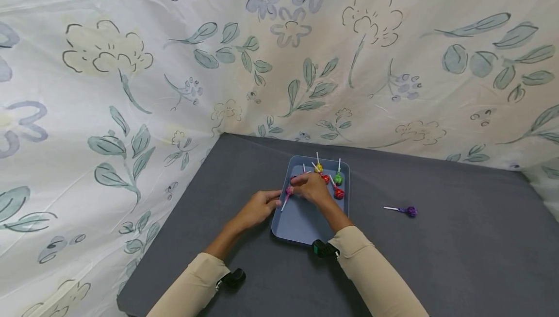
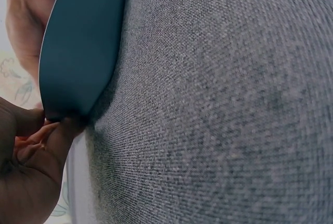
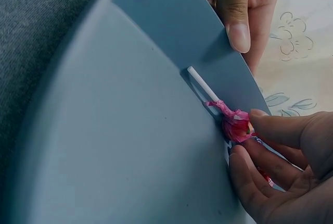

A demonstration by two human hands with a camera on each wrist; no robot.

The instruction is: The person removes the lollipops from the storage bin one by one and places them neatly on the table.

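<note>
A grey-blue tray (image 1: 301,222) lies on the dark table, its left rim gripped by my left hand (image 1: 256,208). Seen from the right wrist, the left thumb (image 3: 239,36) lies over that rim with fingers outside it. Inside the tray, by the left wall, my right hand (image 1: 312,190) pinches the head of a pink-wrapped lollipop (image 3: 237,125) between thumb and fingers; its white stick points toward the near side. Beyond the right hand lie a yellow lollipop (image 1: 319,167), a green lollipop (image 1: 338,178) and red lollipops (image 1: 338,193). Another, near the left wall, is partly hidden by the hand.
On the table to the right of the tray lies a purple lollipop (image 1: 410,211), stick pointing left. The dark grey tabletop (image 1: 458,254) meets a floral cloth (image 1: 244,64) hanging behind it and along the left.
</note>
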